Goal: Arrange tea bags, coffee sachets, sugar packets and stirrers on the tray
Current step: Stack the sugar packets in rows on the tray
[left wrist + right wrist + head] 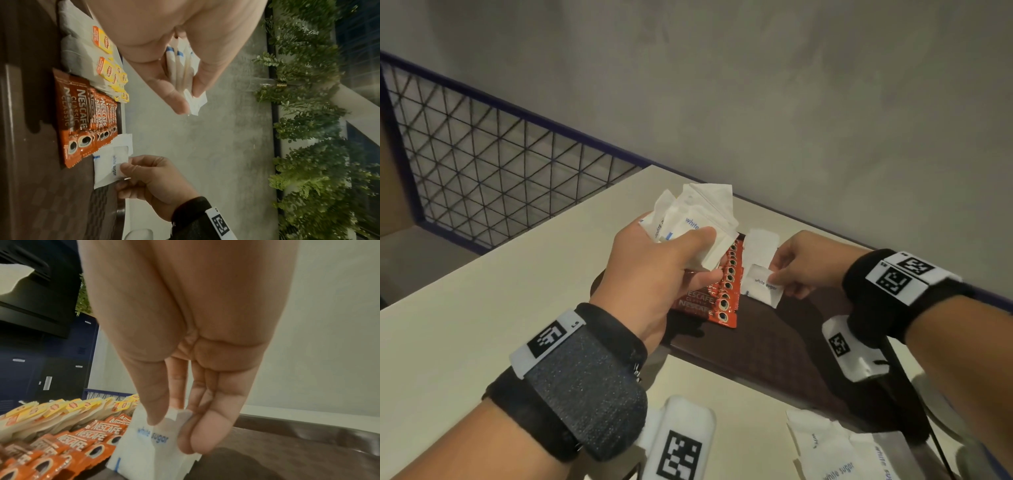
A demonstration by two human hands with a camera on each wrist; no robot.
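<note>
- Farthest left on the dark tray lies a row of tea bags with yellow tags, overlapped like tiles.
- Next to them runs a row of red coffee sachets, also overlapped, already laid out.
- Above these, the left hand grips a fanned bunch of white sugar packets, thumb clamped over them, held clear of the tray.
- Just right of the sachets, the right hand pinches one sugar packet by its edge between thumb and fingers, its lower edge at the tray beside another packet already down.
- So the sugar row looks to be the step in hand; next, I'd guess, comes letting this packet go, then drawing another from the bunch.
- No stirrers that I can see.
</note>
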